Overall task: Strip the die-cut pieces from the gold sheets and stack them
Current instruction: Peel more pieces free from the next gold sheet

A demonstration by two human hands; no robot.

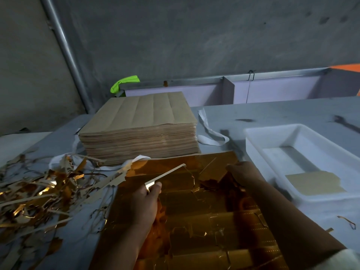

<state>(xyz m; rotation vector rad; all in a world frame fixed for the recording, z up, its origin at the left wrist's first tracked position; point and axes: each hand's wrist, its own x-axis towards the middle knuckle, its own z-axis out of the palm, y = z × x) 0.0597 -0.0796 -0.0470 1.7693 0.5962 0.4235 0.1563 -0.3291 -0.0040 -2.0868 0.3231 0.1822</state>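
A gold foil die-cut sheet (204,217) lies on the table in front of me, torn and lifted in its far middle. My left hand (145,203) pinches a thin strip (167,174) of gold-backed card that rises up and to the right off the sheet. My right hand (244,173) grips the sheet's material near its far right part, fingers curled into the torn area. A tall stack of brown-backed sheets (140,129) stands behind the gold sheet. One die-cut piece (313,183) lies in a white tray (259,141) on the right.
A heap of gold and brown waste strips (37,193) covers the table's left side. White strapping (210,131) lies beside the stack. A grey wall, a slanted metal pipe (66,51) and a green cloth (124,83) are behind. Small gold scraps (346,223) lie at the right.
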